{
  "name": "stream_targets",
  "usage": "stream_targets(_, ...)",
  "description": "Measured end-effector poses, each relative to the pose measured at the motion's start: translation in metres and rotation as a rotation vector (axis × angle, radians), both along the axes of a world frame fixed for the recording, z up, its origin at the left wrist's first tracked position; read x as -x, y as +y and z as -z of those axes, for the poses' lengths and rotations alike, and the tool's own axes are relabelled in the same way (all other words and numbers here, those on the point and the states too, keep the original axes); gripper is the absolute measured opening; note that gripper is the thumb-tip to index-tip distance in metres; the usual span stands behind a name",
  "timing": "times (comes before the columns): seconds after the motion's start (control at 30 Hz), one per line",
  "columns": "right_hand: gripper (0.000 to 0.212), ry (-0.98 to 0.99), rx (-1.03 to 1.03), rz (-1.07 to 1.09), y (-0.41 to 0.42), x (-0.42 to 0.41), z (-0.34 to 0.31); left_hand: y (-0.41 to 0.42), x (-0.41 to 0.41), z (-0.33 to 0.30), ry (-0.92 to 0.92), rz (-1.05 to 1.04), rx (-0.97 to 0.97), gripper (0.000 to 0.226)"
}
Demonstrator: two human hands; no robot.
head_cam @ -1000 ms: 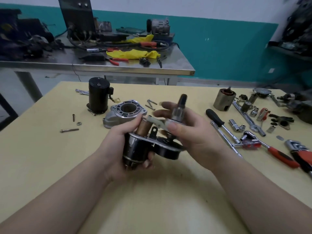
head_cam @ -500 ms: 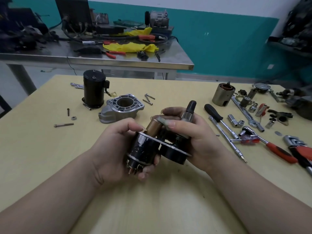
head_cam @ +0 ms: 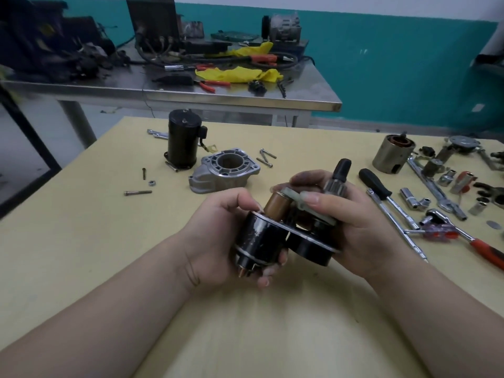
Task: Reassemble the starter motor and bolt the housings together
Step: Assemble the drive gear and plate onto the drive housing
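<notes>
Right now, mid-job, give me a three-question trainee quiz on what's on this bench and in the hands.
1. True or false: the silver housing is already fitted to the black motor assembly.
2. Which hand grips the round body on the assembly's left end?
3. The black can stands: A) upright, B) on its side.

Key: 1 false, it lies apart on the table. 2 left hand; right hand holds the other end. 3 A.

Black and brass in my hands, on pale yellow wood

I see a glossy black starter assembly point(head_cam: 275, 236) with a brown-brass plunger point(head_cam: 276, 205); a black motor can point(head_cam: 183, 140), a silver-grey cast housing point(head_cam: 225, 170), a red-handled ratchet point(head_cam: 488, 251), a yellow cloth point(head_cam: 240, 75) on the steel-grey bench point(head_cam: 191, 94), and a teal wall point(head_cam: 395, 64).
</notes>
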State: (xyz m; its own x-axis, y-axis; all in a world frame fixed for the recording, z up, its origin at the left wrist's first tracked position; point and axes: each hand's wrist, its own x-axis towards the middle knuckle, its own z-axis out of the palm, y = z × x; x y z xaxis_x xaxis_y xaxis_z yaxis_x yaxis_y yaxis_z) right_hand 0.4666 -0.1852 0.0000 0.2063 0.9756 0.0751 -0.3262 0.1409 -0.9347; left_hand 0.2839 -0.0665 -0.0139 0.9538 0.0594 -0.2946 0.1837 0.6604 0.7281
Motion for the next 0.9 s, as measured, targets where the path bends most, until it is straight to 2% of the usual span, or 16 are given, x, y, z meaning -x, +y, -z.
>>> stream_targets(0.17, 0.038, -0.007, -0.002, -0.023, 0.002, 0.001, 0.005, 0.001, -0.003, 0.003, 0.041, -0.011, 0.0, 0.046)
stream_targets(0.27, 0.05, -0.057, 0.001, -0.031, 0.003, 0.0, 0.003, 0.002, 0.0, 0.001, 0.029, -0.031, -0.022, 0.045)
stream_targets(0.37, 0.052, -0.272, 0.095, 0.214, 0.006, 0.001, 0.002, -0.001, 0.001, -0.001, 0.007, -0.188, -0.091, 0.041)
stream_targets(0.43, 0.057, -0.364, 0.143, 0.409, 0.008, 0.012, 0.005, -0.008, -0.006, 0.003, 0.061, -0.403, -0.235, 0.053)
stream_targets(0.5, 0.076, -0.408, 0.156, 0.455, 0.012, 0.028, 0.011, -0.018, -0.016, 0.006, 0.181, -0.598, -0.412, 0.08)
stream_targets(0.53, 0.088, -0.437, 0.165, 0.462, 0.014, 0.034, 0.015, -0.022, -0.02, 0.007, 0.235, -0.663, -0.489, 0.087)
stream_targets(0.6, 0.117, -0.498, 0.18, 0.493, 0.017, 0.04, 0.021, -0.027, -0.023, 0.008, 0.254, -0.728, -0.609, 0.084)
stream_targets(0.67, 0.135, -0.539, 0.16, 0.531, 0.016, 0.041, 0.02, -0.031, -0.022, 0.004, 0.23, -0.76, -0.661, 0.066)
stream_targets(0.7, 0.135, -0.57, 0.115, 0.541, 0.015, 0.04, 0.019, -0.032, -0.02, 0.002, 0.222, -0.767, -0.682, 0.064)
stream_targets(0.77, 0.121, -0.642, -0.009, 0.539, 0.012, 0.038, 0.016, -0.03, -0.02, 0.006, 0.192, -0.78, -0.703, 0.079)
stream_targets(0.8, 0.107, -0.665, -0.047, 0.533, 0.011, 0.037, 0.015, -0.031, -0.02, 0.005, 0.17, -0.784, -0.71, 0.083)
stream_targets(0.9, 0.043, -0.643, -0.071, 0.544, 0.011, 0.038, 0.016, -0.035, -0.02, 0.003, 0.122, -0.804, -0.741, 0.076)
